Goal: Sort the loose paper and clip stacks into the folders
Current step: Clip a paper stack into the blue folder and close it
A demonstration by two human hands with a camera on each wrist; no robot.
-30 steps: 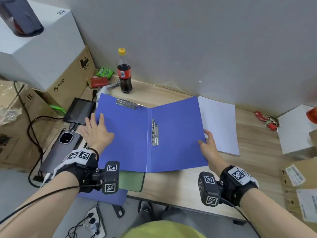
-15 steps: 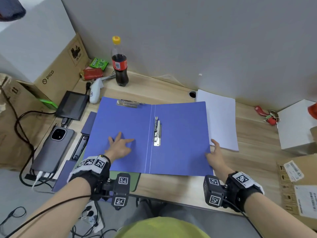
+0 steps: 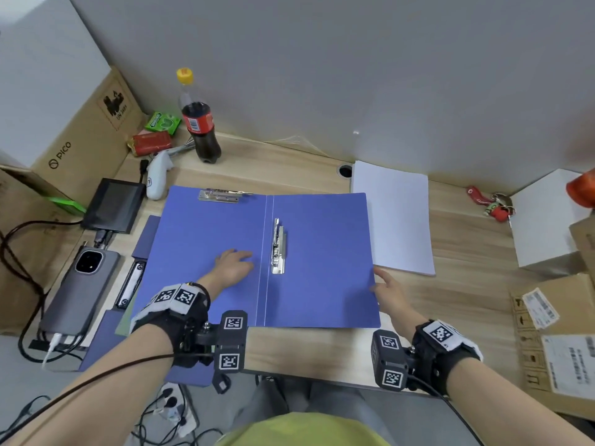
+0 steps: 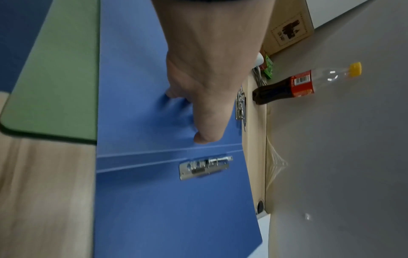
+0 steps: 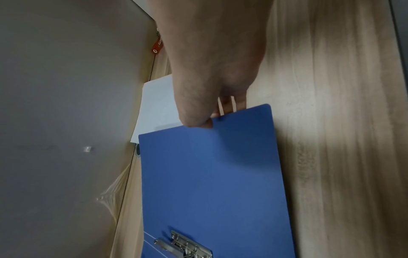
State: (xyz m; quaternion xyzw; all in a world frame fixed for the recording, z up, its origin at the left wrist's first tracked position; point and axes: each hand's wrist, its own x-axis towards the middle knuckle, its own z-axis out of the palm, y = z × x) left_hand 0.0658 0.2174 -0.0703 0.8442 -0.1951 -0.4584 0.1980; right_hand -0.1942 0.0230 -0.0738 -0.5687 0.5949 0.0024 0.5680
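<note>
open blue folder (image 3: 206,239) flat on the tabletop (image 3: 450,304); left hand (image 3: 231,267) rests on its left leaf, fingers spread; right hand (image 3: 388,289) pinches its right edge, thumb above; white paper stack (image 3: 399,217) just beside it.

Legible markings are few. The brown cardboard box (image 3: 87,136) at the left carries the brand "PICO" beside a round logo on its side, and a black pictogram label reading "UN 3481" near its upper corner. The cola bottle (image 3: 198,123) bears a barcode on its red label; its digits cannot be read. Printed shipping labels on the cartons (image 3: 560,342) at the right are too small to read.
</note>
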